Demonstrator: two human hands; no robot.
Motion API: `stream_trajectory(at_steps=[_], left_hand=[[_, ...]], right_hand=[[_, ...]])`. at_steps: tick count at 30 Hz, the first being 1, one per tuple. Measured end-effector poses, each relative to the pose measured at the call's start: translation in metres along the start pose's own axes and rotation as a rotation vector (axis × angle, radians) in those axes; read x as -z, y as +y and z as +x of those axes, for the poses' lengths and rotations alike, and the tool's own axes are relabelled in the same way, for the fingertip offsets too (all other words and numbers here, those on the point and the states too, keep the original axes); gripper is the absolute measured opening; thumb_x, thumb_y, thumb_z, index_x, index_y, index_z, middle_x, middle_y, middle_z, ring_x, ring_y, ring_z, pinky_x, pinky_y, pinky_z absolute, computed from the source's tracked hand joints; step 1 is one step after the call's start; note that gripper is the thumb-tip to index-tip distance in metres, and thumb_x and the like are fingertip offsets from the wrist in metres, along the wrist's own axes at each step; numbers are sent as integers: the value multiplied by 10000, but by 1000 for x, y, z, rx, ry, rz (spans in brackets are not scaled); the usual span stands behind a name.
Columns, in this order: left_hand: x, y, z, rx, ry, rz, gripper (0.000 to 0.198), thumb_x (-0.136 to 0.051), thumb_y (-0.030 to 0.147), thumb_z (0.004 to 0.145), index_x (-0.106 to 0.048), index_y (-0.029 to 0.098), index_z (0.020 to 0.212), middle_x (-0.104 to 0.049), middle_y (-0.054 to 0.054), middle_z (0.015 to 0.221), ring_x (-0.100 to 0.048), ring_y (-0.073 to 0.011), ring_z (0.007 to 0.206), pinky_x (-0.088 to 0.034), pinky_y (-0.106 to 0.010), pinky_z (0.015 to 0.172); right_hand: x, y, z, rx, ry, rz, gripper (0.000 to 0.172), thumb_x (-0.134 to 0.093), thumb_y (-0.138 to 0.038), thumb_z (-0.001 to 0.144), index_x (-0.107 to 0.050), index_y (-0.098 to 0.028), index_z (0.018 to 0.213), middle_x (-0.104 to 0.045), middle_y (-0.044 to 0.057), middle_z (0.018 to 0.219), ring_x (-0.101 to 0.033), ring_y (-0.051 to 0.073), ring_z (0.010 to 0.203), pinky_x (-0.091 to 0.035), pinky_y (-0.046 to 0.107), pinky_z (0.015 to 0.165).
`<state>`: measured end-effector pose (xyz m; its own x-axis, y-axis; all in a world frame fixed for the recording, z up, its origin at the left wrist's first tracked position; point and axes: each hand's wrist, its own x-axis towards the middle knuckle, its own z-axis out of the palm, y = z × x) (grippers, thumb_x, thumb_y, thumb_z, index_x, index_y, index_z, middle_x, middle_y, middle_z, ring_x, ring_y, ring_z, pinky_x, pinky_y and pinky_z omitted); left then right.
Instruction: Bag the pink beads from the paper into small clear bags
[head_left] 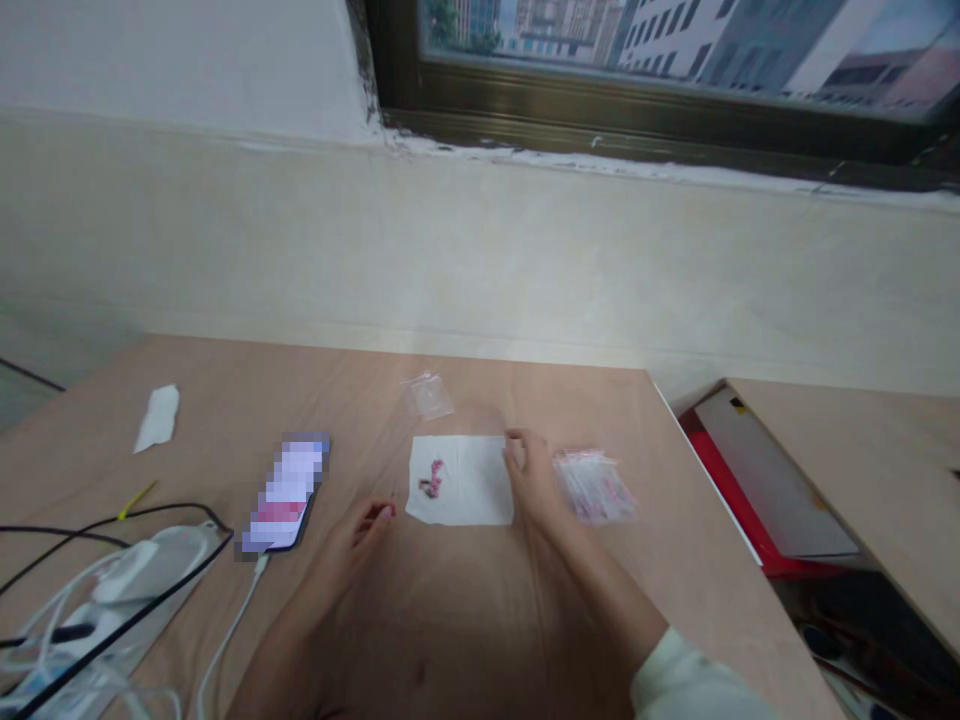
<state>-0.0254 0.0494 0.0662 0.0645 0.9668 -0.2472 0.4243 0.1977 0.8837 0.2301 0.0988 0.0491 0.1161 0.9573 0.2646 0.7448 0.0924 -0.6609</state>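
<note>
**Head view: right hand [534, 470] at the edge of the white sheet [472, 485], left hand [367, 525] loose beside it**

We see the white sheet lying flat in the middle of the tabletop [465, 610], its slightly longer side running left to right. The right hand rests against its right edge, fingertips up at the far right corner. The blur keeps us from telling whether they pinch the sheet or only touch it. The left hand lies near the sheet's near left corner, not touching it, fingers loosely curled and holding nothing.

On the sheet, close to its left edge, sits a small cluster of pink bits [433, 478]. That puts them across the sheet from the right hand and nearer to the left hand, which lies just below and to the left of them.

A pile of small clear bags [596, 487] with pink contents lies just right of the right hand. We cannot make out what is inside. A single clear bag [429, 396] lies beyond the sheet's far edge and looks empty.

Further left lie a phone [285, 495] with a cable plugged in, a crumpled tissue [157, 416] and a tangle of cables [90, 590]. A red folder [731, 495] sits below the tabletop's right edge.
</note>
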Motion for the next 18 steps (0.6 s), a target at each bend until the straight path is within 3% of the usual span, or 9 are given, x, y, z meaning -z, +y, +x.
stream_trajectory(at_steps=[4,7,11,13,18], left_hand=[[-3,-9,5,-19,4,6,263,-460,402,713,-575,169,754,-618,-34,762,-580,-196,729,-464,-302,656],[-2,-13,6,-52,9,48,249,-443,383,727,-577,173,737,-612,-30,739,-568,-197,731,-453,-307,677],[0,-17,6,-76,16,104,245,-428,375,735,-581,185,720,-606,-23,712,-555,-202,715,-446,-318,675],[0,-19,6,-75,14,100,248,-423,371,738,-580,180,723,-604,-23,710,-556,-198,709,-447,-315,669],[1,-15,5,-81,0,94,236,-421,355,738,-584,185,727,-607,-12,705,-554,-201,715,-444,-309,671]], right_hand=[[-63,-47,32,136,-209,-125,447,-407,-81,690,-424,-143,1133,-474,85,1152,-383,208,1026,-279,331,845],[-91,-63,57,150,-273,-311,473,-395,-65,718,-378,-150,1183,-402,83,1236,-341,227,1057,-267,339,822],[-104,-65,76,182,-360,-424,250,-383,-143,782,-568,-170,948,-560,91,1027,-386,227,983,-262,345,783],[-105,-63,79,183,-365,-433,228,-382,-149,787,-607,-155,817,-597,106,908,-412,225,926,-263,348,763],[-102,-61,76,193,-336,-446,181,-473,-224,748,-584,-142,864,-566,116,972,-400,233,952,-263,345,769]])
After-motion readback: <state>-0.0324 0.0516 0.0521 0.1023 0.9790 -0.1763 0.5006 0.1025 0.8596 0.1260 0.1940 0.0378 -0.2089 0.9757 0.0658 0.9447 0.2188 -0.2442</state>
